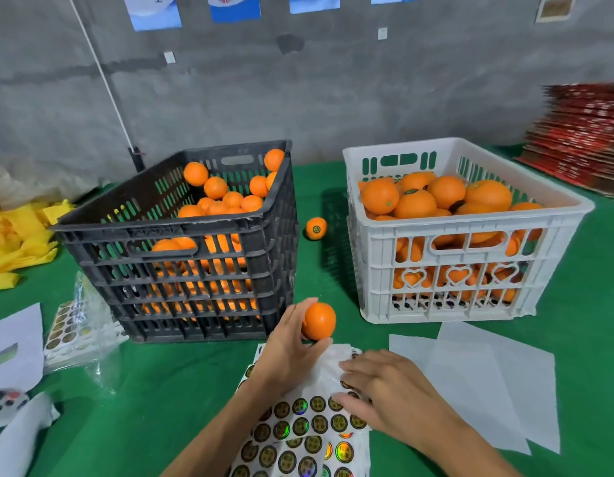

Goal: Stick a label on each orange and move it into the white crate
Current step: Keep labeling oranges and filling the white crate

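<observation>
The white crate (470, 232), far right, was already heaped with oranges, the black crate (181, 235) to its left held the rest, and one labelled orange (316, 228) lay loose between them. Nearer, the left hand (291, 349) gripped an unlabelled orange (318, 321) while the right hand (395, 394), fingers loosely bent, touched the sticker sheet (298, 438). The labelling step seemed in hand: next, peel one sticker, press it on, then lift over the white crate's near wall.

Green cloth lane (319, 270) ahead of left hand (288, 346) runs between black crate (181, 270) and white crate (463, 270) (one labelled orange (316, 228) sits mid-lane).
</observation>
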### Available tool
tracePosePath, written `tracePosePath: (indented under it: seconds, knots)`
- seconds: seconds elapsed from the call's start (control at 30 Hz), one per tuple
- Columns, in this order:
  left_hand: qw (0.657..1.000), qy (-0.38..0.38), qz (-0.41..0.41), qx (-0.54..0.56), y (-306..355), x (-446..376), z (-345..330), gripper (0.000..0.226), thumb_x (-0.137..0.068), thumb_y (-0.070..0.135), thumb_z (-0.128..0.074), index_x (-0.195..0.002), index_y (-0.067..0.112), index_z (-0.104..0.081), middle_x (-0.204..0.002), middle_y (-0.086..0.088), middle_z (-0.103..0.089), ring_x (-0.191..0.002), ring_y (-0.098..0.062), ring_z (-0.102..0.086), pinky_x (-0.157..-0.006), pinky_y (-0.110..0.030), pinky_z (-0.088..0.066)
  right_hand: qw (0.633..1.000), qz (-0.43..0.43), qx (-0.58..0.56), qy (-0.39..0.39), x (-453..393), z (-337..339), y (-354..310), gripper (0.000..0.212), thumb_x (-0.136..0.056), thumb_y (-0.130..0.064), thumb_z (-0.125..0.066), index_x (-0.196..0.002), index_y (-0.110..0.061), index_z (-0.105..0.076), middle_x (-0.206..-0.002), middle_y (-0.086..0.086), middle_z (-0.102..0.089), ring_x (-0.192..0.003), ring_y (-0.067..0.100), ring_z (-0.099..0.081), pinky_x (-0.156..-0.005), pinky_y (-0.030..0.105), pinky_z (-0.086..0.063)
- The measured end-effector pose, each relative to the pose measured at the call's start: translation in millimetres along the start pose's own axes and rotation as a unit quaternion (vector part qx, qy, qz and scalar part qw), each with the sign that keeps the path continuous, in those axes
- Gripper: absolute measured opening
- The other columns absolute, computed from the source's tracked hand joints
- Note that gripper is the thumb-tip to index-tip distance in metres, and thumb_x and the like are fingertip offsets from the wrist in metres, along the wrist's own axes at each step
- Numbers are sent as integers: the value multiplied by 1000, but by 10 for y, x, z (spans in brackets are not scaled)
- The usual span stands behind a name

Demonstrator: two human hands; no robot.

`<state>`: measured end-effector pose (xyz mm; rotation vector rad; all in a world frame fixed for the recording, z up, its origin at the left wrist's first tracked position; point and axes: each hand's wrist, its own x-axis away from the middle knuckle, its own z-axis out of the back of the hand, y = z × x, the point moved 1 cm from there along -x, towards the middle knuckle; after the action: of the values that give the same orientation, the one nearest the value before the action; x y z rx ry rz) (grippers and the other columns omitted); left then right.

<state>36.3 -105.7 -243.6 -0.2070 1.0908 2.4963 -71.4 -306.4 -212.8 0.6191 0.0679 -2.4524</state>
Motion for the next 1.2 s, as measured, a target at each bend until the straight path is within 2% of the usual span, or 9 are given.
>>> tracePosePath:
  seconds: [0.17,0.3,0.43,0.63,0.77,0.83,0.9,1.07,1.2]
  knots:
    - [1000,-4,-9,-1,-4,29,12,70,-88,50,-74,-143,54,-31,-136,19,-45,-111,-9,-59,-98,-35,-53,1000,3,18,0,-65,-20,-71,30,-87,-57,-70,-82,-29,-80,-93,-18,-71,-81,5,-63,-67,22,-54]
    - [1000,-10,-3,2,19,27,39,70,-90,51,-73,-147,48,-33,-138,17,-45,-114,-10,-58,-99,-39,-53,999,-8,29,34,-154,-8,-144,26,-75,-51,-82,-68,-26,-76,-81,-14,-62,-78,7,-47,-62,21,-45]
    - [1000,-17,-3,-6,46,39,43,70,-91,46,-74,-149,41,-35,-141,12,-46,-117,-13,-57,-101,-40,-52,999,-28,12,33,-169,10,-219,28,-72,-42,-86,-58,-24,-69,-75,-11,-58,-70,8,-52,-58,21,-46]
    - [1000,-10,-4,-2,-6,17,32,73,-89,48,-76,-149,41,-36,-142,14,-46,-121,-10,-55,-103,-36,-51,997,-57,-39,22,-168,36,-228,24,-76,-27,-83,-61,-18,-68,-73,-8,-57,-62,8,-54,-51,21,-45]
    - [1000,-3,-1,9,-56,2,-3,73,-87,48,-77,-145,53,-32,-135,27,-43,-114,0,-53,-98,-22,-46,988,-91,-121,-13,-148,30,-185,11,-87,-21,-76,-79,-13,-75,-82,-8,-62,-72,7,-58,-62,20,-52]
    - [1000,-2,-2,18,-82,3,-28,73,-87,46,-78,-144,54,-33,-135,29,-42,-113,1,-53,-98,-20,-45,979,-118,-164,-40,-127,8,-150,18,-96,-23,-65,-88,-11,-75,-92,-8,-63,-78,5,-58,-72,23,-53]
    - [1000,2,-2,26,-100,5,-42,73,-87,43,-78,-146,51,-36,-137,29,-42,-115,-2,-55,-98,-23,-47,964,-141,-219,-52,-119,-4,-125,23,-100,-25,-60,-90,-9,-73,-97,-11,-62,-81,0,-54,-76,16,-46]
    - [999,0,2,36,-88,13,-25,73,-88,42,-78,-148,47,-36,-139,25,-42,-112,-4,-57,-96,-19,-45,904,-236,-355,-35,-97,-35,-84,25,-96,-12,-68,-71,-10,-66,-89,-13,-64,-81,4,-60,-71,9,-41]
    - [999,-8,1,38,-60,20,15,74,-88,42,-79,-148,49,-35,-139,25,-41,-114,-4,-56,-99,-23,-47,862,-313,-398,-8,-83,-107,-18,26,-94,-14,-70,-69,-18,-69,-89,-12,-68,-81,11,-64,-75,21,-50]
